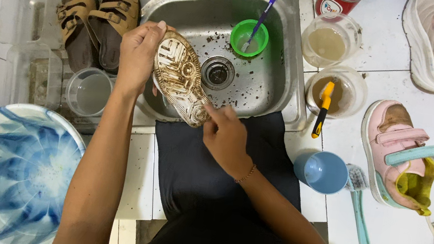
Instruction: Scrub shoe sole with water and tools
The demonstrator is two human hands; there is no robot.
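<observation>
From the head camera I see my left hand (138, 53) clamped around the heel end of a muddy shoe (180, 83), sole turned up, held over the near edge of the steel sink (266, 89), while my right hand (226, 134) is closed with its fingertips touching the toe end of the sole. In the sink stands a green cup (249, 37) with a purple toothbrush (261, 19) in it. Brown sandals (95, 25) lie left of the sink, and a pink shoe (397, 154), blue cup (322, 171) and teal brush (359, 210) lie on the tiled floor to the right.
</observation>
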